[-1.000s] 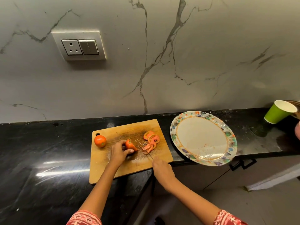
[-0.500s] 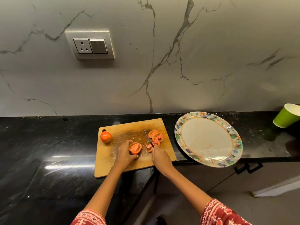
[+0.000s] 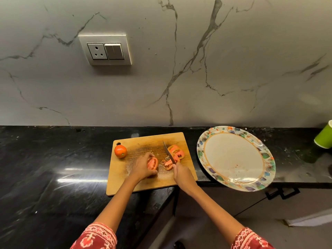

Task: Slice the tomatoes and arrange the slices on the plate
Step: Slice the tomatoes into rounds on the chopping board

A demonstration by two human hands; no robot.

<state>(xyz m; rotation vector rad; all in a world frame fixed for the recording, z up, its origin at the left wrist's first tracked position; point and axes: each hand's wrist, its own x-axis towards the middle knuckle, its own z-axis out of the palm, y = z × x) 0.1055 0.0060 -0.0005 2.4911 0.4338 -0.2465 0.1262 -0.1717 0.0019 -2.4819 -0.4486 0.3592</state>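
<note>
Tomato half (image 3: 152, 163): on the cutting board near its middle, cut face turned toward the knife, gripped from the left side
Left hand (image 3: 142, 168): fingers curled around the tomato half, pinning it to the board
Right hand (image 3: 181, 174): closed around the knife handle, over the board's front right part
Knife (image 3: 169, 153): blade slants away from the right hand toward the back of the board, lying between the tomato half and the slices; whether its edge touches the board I cannot tell
Slices (image 3: 176, 153): a small loose pile on the board's right side, just right of the blade, with a few more pieces by the right hand's knuckles
Whole tomato (image 3: 120, 151): in the board's back left corner, beside the hanging hole, well apart from both hands
Cutting board (image 3: 124, 178): wooden, flat on the black counter (image 3: 53, 168), front edge close to the counter's edge
Plate (image 3: 233, 158): right of the board, close to it but apart, patterned rim, a few reddish specks in the well, front rim past the counter's edge
Green cup (image 3: 324, 137): far right of the board, beyond the plate, cut off by the picture's edge
Socket and switch (image 3: 105, 50): on the marble wall above and behind the board
</note>
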